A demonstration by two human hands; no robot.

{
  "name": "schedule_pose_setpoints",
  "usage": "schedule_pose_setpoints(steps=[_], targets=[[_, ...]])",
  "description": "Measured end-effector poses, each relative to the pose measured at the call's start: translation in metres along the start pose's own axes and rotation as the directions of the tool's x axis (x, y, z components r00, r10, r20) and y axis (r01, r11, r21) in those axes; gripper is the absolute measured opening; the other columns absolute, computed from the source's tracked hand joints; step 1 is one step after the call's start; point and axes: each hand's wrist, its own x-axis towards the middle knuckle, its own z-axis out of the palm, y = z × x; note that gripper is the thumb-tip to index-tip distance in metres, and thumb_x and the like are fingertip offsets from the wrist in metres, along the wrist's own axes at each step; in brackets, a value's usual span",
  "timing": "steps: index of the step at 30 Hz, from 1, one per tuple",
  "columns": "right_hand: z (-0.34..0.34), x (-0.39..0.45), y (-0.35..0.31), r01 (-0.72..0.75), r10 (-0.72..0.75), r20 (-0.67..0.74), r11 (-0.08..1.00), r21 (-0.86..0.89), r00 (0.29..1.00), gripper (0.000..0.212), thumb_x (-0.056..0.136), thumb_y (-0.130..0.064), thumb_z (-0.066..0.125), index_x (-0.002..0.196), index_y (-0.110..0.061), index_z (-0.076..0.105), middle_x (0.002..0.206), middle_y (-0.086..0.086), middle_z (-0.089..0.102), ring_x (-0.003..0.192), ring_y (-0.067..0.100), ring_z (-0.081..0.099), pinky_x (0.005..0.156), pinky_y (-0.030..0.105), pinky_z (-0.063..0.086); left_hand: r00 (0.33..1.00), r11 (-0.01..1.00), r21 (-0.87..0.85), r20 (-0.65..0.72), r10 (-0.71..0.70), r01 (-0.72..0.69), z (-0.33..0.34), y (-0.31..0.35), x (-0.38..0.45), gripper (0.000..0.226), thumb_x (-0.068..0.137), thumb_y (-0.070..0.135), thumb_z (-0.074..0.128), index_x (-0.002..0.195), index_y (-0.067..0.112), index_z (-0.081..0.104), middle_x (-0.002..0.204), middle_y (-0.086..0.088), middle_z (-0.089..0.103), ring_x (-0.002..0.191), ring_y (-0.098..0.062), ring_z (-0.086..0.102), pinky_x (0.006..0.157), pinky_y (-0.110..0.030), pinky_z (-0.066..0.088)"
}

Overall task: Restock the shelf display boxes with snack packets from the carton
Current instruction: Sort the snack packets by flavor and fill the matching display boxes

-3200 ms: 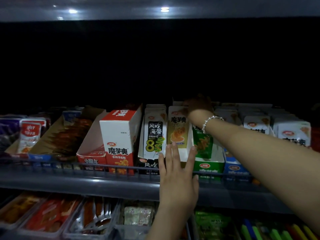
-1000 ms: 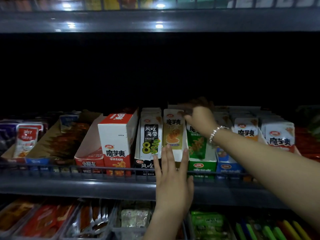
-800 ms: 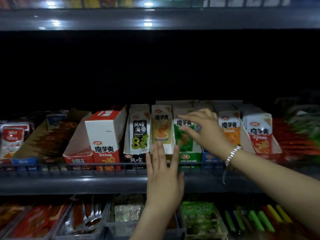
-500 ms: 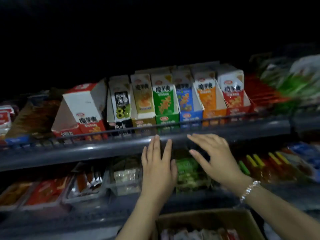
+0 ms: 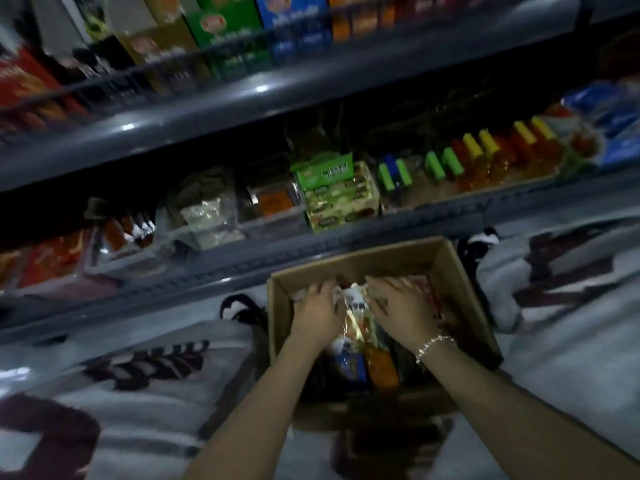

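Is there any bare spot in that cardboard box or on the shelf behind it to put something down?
Hardly. The carton is packed with snack packets, both the left hand and right hand among them. The lower shelf is lined with trays end to end. Only the patterned cloth beside the carton lies bare.

No legible txt, labels too blurry

Shelves: dark grey metal, two tiers across upper frame, glossy edges.
Floor: pale, with dark red and black markings, lower frame.
Light: dim, small glints on shelf edges.
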Motion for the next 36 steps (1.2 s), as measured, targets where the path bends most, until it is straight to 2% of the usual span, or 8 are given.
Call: schedule_pose_setpoints(steps=[3,7,12,14,19,22,30,36], targets=[[0.029,-0.004,0.019,-0.082,0.077,0.096,0.996,0.044,0.992,0.040,0.090,-0.036,0.055,0.128,-0.023,0.058,0.125,0.003,0.062,0.118,0.026,0.054,0.102,0.038,0.038,0.987,0.989,-0.095,0.120,-0.102,0.114,0.035,-0.012,0.009,0.050,0.098,0.030,0.044,0.145,0.016,0.034,0.140,-0.018,0.045,0.127,-0.036,0.044,0.104,-0.041,0.039],[0.055,-0.006,0.039,-0.185,0.156,0.251,0.978,0.098,0.955,0.040,0.092,-0.034,0.057,0.128,-0.016,0.058,0.122,0.009,0.064,0.112,0.028,0.058,0.096,0.037,0.043,0.951,0.945,-0.184,0.204,-0.232,0.270,0.067,-0.026,0.022,0.045,0.100,0.030,0.042,0.141,0.010,0.038,0.119,-0.018,0.062,0.103,-0.029,0.059,0.083,-0.033,0.046],[0.076,-0.003,0.057,-0.337,0.254,0.400,0.929,0.151,0.880,0.044,0.091,-0.037,0.057,0.130,-0.018,0.055,0.133,0.005,0.053,0.123,0.026,0.048,0.099,0.036,0.042,0.933,0.943,-0.190,0.289,-0.213,0.274,0.100,-0.046,0.033,0.042,0.098,0.033,0.043,0.137,0.018,0.040,0.142,-0.013,0.045,0.124,-0.033,0.047,0.105,-0.042,0.040],[0.080,0.002,0.058,-0.375,0.268,0.473,0.915,0.147,0.839,0.050,0.094,-0.035,0.054,0.138,-0.016,0.044,0.143,0.004,0.042,0.131,0.025,0.039,0.105,0.033,0.034,0.918,0.959,-0.116,0.337,-0.207,0.258,0.114,-0.053,0.035,0.045,0.101,0.032,0.039,0.143,0.016,0.039,0.155,-0.009,0.025,0.141,-0.036,0.024,0.116,-0.041,0.022],[0.099,0.016,0.057,-0.486,0.352,0.479,0.854,0.188,0.804,0.055,0.094,-0.031,0.054,0.143,-0.011,0.036,0.148,0.008,0.031,0.130,0.024,0.038,0.095,0.026,0.035,0.934,0.935,-0.159,0.223,-0.280,0.318,0.126,-0.054,0.042,0.065,0.099,0.033,0.045,0.154,0.018,0.013,0.161,-0.008,-0.007,0.148,-0.031,-0.003,0.119,-0.046,0.014],[0.106,0.025,0.058,-0.544,0.416,0.464,0.819,0.184,0.782,0.065,0.093,-0.033,0.056,0.147,-0.011,0.028,0.155,0.007,0.020,0.140,0.026,0.023,0.107,0.034,0.030,0.923,0.926,-0.187,0.270,-0.274,0.329,0.134,-0.059,0.052,0.066,0.100,0.037,0.041,0.154,0.021,0.007,0.161,-0.007,-0.007,0.148,-0.029,-0.006,0.120,-0.047,0.006],[0.114,0.047,0.067,-0.584,0.491,0.439,0.805,0.101,0.753,0.070,0.088,-0.041,0.062,0.144,-0.010,0.031,0.150,0.012,0.025,0.137,0.028,0.023,0.104,0.034,0.030,0.881,0.974,0.043,0.418,-0.220,0.223,0.154,-0.067,0.078,0.062,0.098,0.048,0.036,0.152,0.032,0.011,0.159,0.008,-0.010,0.145,-0.027,-0.018,0.117,-0.054,-0.003],[0.119,0.061,0.072,-0.603,0.496,0.434,0.785,0.147,0.752,0.064,0.071,-0.047,0.077,0.121,-0.010,0.060,0.117,0.012,0.064,0.111,0.031,0.057,0.092,0.037,0.048,0.967,0.982,-0.170,0.253,-0.038,0.083,0.157,-0.051,0.080,0.046,0.100,0.025,0.042,0.145,0.016,0.039,0.158,-0.007,0.022,0.147,-0.026,0.010,0.117,-0.043,0.018]])
